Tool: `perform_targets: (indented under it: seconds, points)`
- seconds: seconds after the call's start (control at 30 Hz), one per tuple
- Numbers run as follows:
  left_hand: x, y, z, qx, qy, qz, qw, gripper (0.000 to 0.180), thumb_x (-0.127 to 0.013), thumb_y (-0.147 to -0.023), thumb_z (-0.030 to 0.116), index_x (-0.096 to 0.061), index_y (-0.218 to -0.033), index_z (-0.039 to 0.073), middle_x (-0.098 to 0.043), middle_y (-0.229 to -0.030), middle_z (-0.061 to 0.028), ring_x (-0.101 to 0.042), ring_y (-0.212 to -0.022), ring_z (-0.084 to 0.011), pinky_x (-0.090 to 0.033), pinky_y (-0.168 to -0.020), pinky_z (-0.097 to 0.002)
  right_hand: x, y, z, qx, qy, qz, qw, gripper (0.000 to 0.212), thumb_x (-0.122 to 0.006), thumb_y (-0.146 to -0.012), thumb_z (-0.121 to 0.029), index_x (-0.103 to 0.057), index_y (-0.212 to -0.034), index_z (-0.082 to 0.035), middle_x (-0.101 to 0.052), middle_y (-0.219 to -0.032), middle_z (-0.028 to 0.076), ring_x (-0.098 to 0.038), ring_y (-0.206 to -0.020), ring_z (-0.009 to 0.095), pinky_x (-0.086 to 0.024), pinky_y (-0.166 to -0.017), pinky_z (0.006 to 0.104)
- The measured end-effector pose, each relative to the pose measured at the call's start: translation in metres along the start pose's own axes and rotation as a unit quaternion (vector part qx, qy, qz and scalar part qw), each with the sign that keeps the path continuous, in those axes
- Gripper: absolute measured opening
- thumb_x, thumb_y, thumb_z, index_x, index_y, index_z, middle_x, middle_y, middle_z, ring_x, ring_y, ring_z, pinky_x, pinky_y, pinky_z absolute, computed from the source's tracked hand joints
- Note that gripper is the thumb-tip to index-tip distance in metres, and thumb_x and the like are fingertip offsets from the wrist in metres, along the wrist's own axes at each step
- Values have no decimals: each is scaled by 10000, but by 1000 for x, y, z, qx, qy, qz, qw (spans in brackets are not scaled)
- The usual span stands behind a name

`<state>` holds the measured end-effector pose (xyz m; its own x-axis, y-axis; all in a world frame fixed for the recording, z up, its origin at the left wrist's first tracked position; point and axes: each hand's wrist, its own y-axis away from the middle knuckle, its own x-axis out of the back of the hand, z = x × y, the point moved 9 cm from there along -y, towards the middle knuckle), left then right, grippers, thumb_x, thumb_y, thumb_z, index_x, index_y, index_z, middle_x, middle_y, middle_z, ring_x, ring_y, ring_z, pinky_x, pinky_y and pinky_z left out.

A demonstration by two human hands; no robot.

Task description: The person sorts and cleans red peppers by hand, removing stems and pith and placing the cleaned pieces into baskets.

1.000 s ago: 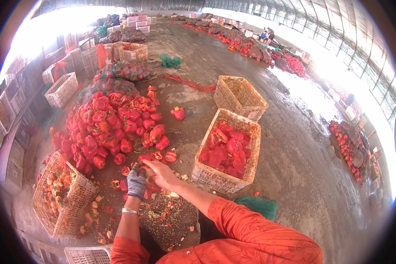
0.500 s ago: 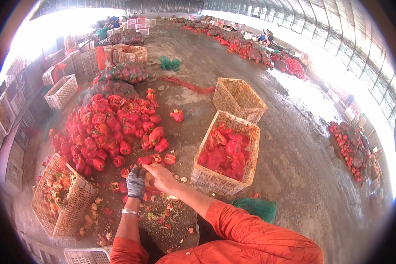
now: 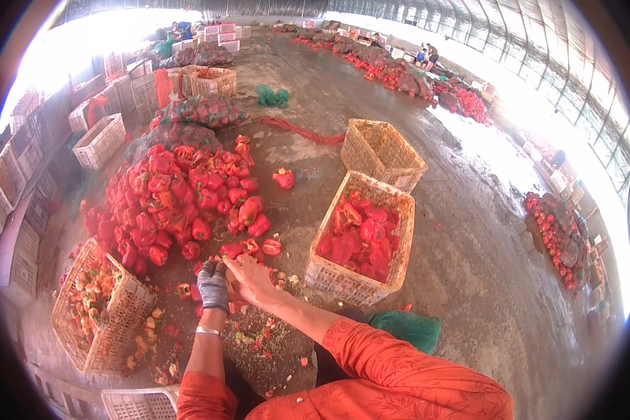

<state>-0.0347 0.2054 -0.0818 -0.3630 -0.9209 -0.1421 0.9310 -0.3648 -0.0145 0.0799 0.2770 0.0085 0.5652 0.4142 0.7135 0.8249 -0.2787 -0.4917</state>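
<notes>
My left hand (image 3: 213,285), in a grey knit glove, is closed on a red bell pepper (image 3: 236,306), of which only a little shows between the hands. Pressed up against it is my bare right hand (image 3: 253,283), fingers curled; whatever they grip is hidden. Just beyond the hands lie loose red peppers (image 3: 250,247), one of them cut open. A big heap of red peppers (image 3: 178,192) rises past them. To the left, a tilted wicker basket (image 3: 129,308) contains pepper cores and stems (image 3: 91,301). Right of my hands stands a wicker basket (image 3: 350,285) part filled with red peppers (image 3: 360,238).
Behind the right basket stands another wicker basket (image 3: 381,150). A green mesh sack (image 3: 406,330) lies beside my right arm. Seeds and scraps (image 3: 259,336) litter the floor below my hands. Full net sacks (image 3: 203,112) sit behind the heap; pale crates (image 3: 99,143) line the left.
Both hands have shifted slightly up and away from me, and my right hand has turned, its fingers more curled over. The baskets and the heap stay put.
</notes>
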Motion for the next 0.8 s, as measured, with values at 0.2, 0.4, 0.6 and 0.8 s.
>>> perform_targets:
  seconds: [0.2,0.4,0.6,0.8]
  points:
    - [-6,6,7,8,12,-4,1000,77,-579,-871,90,-615,-832,34,-574,-734,10,-472,-655,-79,-414,-577,-245,-1,2,7,-11,17,-1,1000,522,-593,-697,-43,-499,-1209,-73,-548,-1033,153,-552,-973,352,-488,-774,419]
    - [-11,7,1,40,28,-45,998,68,-596,-869,100,-612,-857,35,-575,-772,21,-476,-681,-75,-408,-598,-236,6,-1,21,-64,-71,-83,992,501,-625,-663,-93,-535,-1155,-72,-592,-1044,137,-581,-961,317,-476,-803,393]
    - [-20,10,3,57,28,-77,995,83,-615,-845,55,-621,-907,-1,-596,-813,5,-521,-720,-94,-439,-642,-243,9,-3,36,-76,-102,-93,987,455,-643,-669,-125,-568,-1113,-63,-630,-1014,149,-602,-945,315,-474,-800,381]
    - [-15,8,-18,78,33,-101,991,69,-616,-843,55,-631,-891,8,-602,-783,-1,-527,-685,-97,-440,-617,-246,3,-3,45,-94,-146,-124,977,430,-675,-686,-212,-617,-1100,-114,-653,-895,154,-624,-862,314,-483,-754,390]
